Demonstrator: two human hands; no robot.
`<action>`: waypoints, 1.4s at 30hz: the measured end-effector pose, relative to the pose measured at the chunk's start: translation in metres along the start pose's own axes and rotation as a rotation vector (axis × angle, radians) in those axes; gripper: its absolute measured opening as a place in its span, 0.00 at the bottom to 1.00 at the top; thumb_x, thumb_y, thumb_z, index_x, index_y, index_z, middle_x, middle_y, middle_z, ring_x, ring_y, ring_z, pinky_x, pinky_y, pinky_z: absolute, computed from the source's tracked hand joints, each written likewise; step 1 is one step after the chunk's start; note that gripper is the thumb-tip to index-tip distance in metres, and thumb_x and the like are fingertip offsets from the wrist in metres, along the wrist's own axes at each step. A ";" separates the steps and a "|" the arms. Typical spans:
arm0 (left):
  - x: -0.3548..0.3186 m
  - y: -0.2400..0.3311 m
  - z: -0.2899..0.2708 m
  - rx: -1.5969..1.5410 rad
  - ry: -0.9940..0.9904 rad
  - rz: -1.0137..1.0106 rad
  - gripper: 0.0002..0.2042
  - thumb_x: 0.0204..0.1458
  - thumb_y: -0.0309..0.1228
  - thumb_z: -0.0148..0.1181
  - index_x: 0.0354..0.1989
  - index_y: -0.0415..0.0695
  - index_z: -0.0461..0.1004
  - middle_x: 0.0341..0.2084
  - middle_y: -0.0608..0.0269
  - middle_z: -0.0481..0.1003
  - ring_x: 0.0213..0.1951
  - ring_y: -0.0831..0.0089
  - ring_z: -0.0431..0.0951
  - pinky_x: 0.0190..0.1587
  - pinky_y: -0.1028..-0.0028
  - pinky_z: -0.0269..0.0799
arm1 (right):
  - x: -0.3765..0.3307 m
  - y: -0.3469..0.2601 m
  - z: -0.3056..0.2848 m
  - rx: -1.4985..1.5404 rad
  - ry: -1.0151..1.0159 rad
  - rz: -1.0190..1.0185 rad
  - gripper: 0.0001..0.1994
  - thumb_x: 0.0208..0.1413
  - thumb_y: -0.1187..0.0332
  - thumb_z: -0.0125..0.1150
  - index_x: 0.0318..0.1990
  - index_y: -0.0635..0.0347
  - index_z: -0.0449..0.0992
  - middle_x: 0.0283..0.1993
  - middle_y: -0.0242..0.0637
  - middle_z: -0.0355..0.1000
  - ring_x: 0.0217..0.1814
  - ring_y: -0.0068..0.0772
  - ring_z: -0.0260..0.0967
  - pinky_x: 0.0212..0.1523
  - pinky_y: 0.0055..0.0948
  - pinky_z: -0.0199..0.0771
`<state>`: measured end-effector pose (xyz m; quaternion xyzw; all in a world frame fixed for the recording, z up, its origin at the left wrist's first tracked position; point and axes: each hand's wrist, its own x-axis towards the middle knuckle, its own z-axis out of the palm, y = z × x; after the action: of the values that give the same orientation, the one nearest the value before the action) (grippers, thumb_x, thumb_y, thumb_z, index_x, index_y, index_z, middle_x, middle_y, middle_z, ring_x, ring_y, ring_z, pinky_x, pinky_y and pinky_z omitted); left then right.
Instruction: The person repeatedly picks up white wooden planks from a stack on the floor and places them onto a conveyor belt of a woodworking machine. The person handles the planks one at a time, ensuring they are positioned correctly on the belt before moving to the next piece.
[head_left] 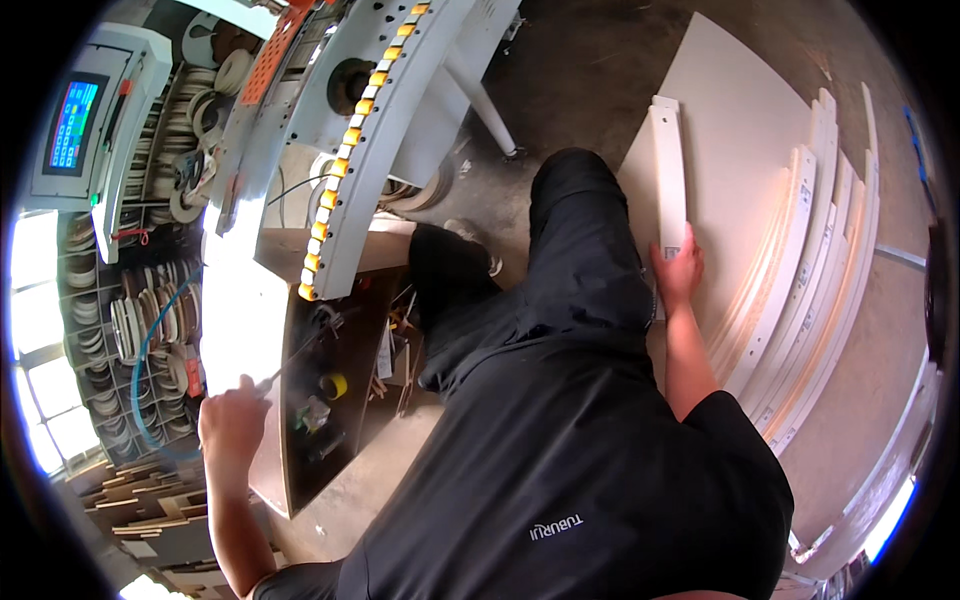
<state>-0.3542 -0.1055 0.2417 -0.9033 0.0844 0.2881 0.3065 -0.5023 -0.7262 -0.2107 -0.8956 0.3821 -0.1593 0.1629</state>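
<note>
The right hand (678, 268) grasps a narrow white board (669, 170) by one end; a slackening grip could let it tip. The left hand's (234, 424) grip is unclear.

A narrow white board (669, 180) (straight-edged) extends forward from the right hand (680, 268).
</note>
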 end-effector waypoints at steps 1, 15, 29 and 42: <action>-0.012 -0.008 0.003 0.032 -0.064 -0.017 0.18 0.57 0.48 0.75 0.44 0.49 0.83 0.32 0.52 0.87 0.38 0.48 0.89 0.43 0.49 0.82 | 0.000 0.002 0.002 -0.006 -0.001 -0.001 0.45 0.54 0.47 0.78 0.76 0.56 0.70 0.64 0.50 0.81 0.65 0.60 0.76 0.67 0.56 0.75; -0.033 -0.013 -0.046 -0.375 -0.118 0.172 0.21 0.38 0.44 0.88 0.36 0.46 0.86 0.25 0.55 0.85 0.31 0.51 0.88 0.38 0.56 0.82 | 0.005 0.003 0.000 0.074 -0.093 0.041 0.48 0.54 0.45 0.77 0.79 0.55 0.67 0.69 0.49 0.78 0.71 0.58 0.72 0.72 0.53 0.71; -0.041 -0.062 -0.058 0.073 0.408 0.029 0.12 0.30 0.27 0.79 0.28 0.47 0.86 0.23 0.58 0.82 0.32 0.50 0.82 0.44 0.56 0.75 | -0.035 0.025 -0.046 0.187 -0.196 0.156 0.34 0.60 0.49 0.78 0.71 0.51 0.77 0.72 0.48 0.77 0.74 0.55 0.72 0.73 0.49 0.73; 0.025 0.095 -0.107 -0.165 0.203 0.581 0.27 0.48 0.43 0.85 0.49 0.44 0.77 0.26 0.58 0.84 0.31 0.57 0.88 0.38 0.60 0.82 | -0.032 0.025 -0.028 0.230 -0.152 0.197 0.40 0.60 0.47 0.77 0.75 0.55 0.72 0.71 0.51 0.75 0.73 0.58 0.72 0.71 0.50 0.75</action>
<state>-0.3147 -0.2451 0.2489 -0.8874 0.3453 0.2776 0.1272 -0.5505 -0.7233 -0.2008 -0.8386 0.4340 -0.1171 0.3076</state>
